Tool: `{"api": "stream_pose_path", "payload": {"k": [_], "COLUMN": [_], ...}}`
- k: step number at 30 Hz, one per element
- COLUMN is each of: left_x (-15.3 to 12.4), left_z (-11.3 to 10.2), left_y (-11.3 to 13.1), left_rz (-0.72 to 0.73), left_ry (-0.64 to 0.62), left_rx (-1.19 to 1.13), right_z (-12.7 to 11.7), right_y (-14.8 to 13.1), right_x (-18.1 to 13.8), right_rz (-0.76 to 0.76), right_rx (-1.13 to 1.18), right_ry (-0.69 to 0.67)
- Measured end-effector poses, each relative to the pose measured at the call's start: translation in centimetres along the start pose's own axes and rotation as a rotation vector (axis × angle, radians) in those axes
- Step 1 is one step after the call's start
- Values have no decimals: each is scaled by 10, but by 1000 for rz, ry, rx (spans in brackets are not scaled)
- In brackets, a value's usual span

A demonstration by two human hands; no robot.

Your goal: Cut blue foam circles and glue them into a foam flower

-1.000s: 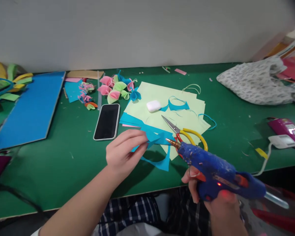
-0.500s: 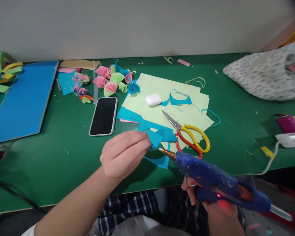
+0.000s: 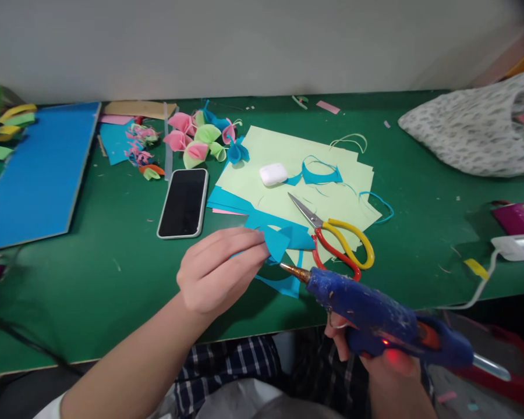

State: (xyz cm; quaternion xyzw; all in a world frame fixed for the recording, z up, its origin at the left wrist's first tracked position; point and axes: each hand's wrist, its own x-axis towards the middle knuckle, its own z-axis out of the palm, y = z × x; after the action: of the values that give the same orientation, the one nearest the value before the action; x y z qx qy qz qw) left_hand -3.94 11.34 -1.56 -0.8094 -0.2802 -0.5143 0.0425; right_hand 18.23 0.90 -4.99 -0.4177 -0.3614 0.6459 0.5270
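Note:
A folded piece of blue paper (image 3: 276, 243) is pinched in the fingertips of my left hand (image 3: 222, 270). My right hand (image 3: 388, 366) is wrapped round a blue hot glue gun (image 3: 371, 314) with a red light lit and a clear glue stick (image 3: 491, 366) protruding from its back. The gun's metal nozzle points left, close beside the folded paper; whether they touch I cannot tell. Under and around my left fingertips lie cut blue paper scraps (image 3: 283, 286). Scissors (image 3: 317, 221) with one red and one yellow handle rest on the pale green sheets (image 3: 253, 145).
A phone (image 3: 183, 203) lies left of the sheets. Behind it are folded paper flowers (image 3: 196, 142). A white case (image 3: 273, 174) sits on the sheets. A blue board (image 3: 39, 174) is at left, a patterned cloth bag (image 3: 471, 137) at right. A white cable (image 3: 484, 279) crosses the right edge.
The glue gun's nozzle has shifted slightly left towards the folded paper. My left hand stays nearly where it was, still pinching the paper. The view has moved a little.

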Motion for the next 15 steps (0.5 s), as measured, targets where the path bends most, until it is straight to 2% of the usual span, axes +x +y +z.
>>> {"api": "stream_pose_path", "payload": {"k": [5, 15], "left_x": [1, 1], "left_z": [0, 0], "left_y": [2, 2], "left_rz": [-19, -8], "left_ry": [-18, -5], "left_rx": [1, -1], "right_z": [-2, -7], "right_y": [2, 3], "right_x": [-3, -3], "right_rz": [-40, 10], "right_rx": [6, -41], "right_ry": [14, 47]}}
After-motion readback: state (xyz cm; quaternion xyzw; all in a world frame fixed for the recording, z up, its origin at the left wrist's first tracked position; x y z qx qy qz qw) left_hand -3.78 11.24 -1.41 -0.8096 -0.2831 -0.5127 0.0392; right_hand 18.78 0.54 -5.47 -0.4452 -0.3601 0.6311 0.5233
